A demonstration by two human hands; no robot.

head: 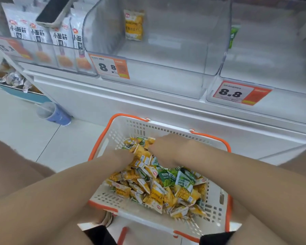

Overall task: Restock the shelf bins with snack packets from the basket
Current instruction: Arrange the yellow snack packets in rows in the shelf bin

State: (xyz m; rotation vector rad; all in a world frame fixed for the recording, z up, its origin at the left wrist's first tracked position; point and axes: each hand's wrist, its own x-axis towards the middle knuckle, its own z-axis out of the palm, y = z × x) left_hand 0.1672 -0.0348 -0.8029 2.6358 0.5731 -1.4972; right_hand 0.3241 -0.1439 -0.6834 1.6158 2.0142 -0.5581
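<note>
A white basket (217, 211) with an orange rim and handles sits on the floor in front of me, heaped with several yellow snack packets (154, 195) and green snack packets (173, 177). Both my hands are down in the far end of the heap. My left hand (122, 157) is dug in among yellow packets, its fingers hidden. My right hand (166, 145) is curled over a clump of yellow packets. Above, a clear middle shelf bin (166, 68) holds one yellow packet (133, 24). The clear right bin (272, 71) shows a green packet (234, 35) at its left wall.
The left bin (42, 55) holds white packets standing in a row, with a dark phone-like object (53, 11) resting above them. Price tags reading 8.8 (240, 93) hang on the bin fronts. A blue cup (53, 113) lies on the floor at left beside a low box of snacks (12, 78).
</note>
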